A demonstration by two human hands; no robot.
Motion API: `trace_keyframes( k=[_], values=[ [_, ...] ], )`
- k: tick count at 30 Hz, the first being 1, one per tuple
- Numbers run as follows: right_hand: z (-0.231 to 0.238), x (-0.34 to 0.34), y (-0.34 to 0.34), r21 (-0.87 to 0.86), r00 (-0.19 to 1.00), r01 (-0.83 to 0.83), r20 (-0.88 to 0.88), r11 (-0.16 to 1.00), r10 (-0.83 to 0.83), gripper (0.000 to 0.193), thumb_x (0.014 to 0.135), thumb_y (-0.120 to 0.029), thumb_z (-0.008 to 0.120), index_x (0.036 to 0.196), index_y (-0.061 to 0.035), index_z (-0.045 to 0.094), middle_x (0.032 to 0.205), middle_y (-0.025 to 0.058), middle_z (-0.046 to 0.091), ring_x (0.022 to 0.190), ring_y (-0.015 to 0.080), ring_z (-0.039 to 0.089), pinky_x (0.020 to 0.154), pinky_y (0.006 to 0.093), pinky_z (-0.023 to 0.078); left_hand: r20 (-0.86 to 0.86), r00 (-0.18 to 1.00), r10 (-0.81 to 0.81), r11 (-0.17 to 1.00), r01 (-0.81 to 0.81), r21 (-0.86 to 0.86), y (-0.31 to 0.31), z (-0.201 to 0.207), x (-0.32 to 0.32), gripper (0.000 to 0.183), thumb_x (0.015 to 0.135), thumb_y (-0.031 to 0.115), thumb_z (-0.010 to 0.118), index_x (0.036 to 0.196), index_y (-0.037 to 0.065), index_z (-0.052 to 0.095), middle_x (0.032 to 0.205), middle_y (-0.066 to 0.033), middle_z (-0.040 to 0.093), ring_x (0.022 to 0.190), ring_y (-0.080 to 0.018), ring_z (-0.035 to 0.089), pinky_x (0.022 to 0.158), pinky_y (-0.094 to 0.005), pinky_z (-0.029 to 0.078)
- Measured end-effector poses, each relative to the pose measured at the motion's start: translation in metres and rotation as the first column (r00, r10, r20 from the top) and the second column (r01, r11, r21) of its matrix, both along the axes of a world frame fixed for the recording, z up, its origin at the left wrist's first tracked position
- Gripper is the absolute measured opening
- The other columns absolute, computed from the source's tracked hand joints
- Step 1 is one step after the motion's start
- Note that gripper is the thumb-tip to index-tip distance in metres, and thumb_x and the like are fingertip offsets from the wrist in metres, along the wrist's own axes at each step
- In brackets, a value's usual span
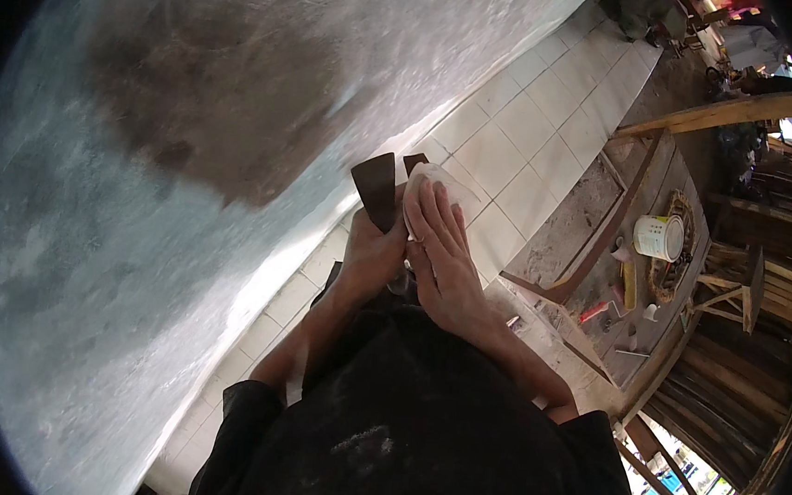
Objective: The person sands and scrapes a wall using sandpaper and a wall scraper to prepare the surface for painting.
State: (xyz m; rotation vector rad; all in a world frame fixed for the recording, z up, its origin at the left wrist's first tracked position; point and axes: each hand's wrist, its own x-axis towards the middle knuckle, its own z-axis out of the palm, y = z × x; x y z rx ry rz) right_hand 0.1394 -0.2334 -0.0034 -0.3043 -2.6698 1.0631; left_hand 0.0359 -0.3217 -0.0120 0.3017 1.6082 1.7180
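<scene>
My left hand [369, 259] is closed round a putty knife [377, 188], its wide dark blade pointing up toward the wall. Close beside it, my right hand [447, 270] is bent over a pale, soft-looking bundle [427, 177], fingers together and pressed on it. Whether the bundle is cloth, plastic or putty, I cannot tell. A second small dark blade [415, 161] juts out at its far edge; its handle is hidden. Both hands nearly touch, in front of my dark shirt.
A grey-blue plastered wall [256, 255] with a big brown patch [213, 93] fills the left. White tiles [506, 154] run along its foot. On the right, a wooden platform [593, 347] bears a white bucket [659, 238], a red-handled tool [594, 311] and loose bits. Stacked planks lie beyond.
</scene>
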Motion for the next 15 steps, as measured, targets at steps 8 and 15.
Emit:
trace_keyframes(
  k=[8,15],
  values=[
    [0.006,-0.018,0.034,-0.163,0.989,-0.077,-0.139,0.984,0.055,0.043,0.094,-0.008,0.060,0.136,-0.0074,0.055,0.145,0.0205,0.046,0.140,0.0385,0.036,0.113,0.0493,0.033,0.322,0.946,0.032,0.999,-0.037,0.007,0.005,-0.002,-0.018,0.040,0.100,0.042,0.051,0.112,0.005,0.062,0.073,-0.0013,0.059,0.044,-0.0060,0.041,0.040,-0.0230,0.033],
    [-0.015,-0.013,0.045,0.026,0.952,-0.264,-0.150,0.964,0.265,0.035,0.090,-0.009,0.065,0.125,-0.0044,0.060,0.143,0.0196,0.049,0.132,0.0363,0.048,0.110,0.0489,0.038,0.388,0.904,0.180,0.975,-0.216,0.050,0.003,-0.015,-0.009,0.037,0.097,0.039,0.060,0.106,0.003,0.064,0.071,0.0003,0.058,0.045,-0.0046,0.040,0.039,-0.0224,0.030]
  ],
)
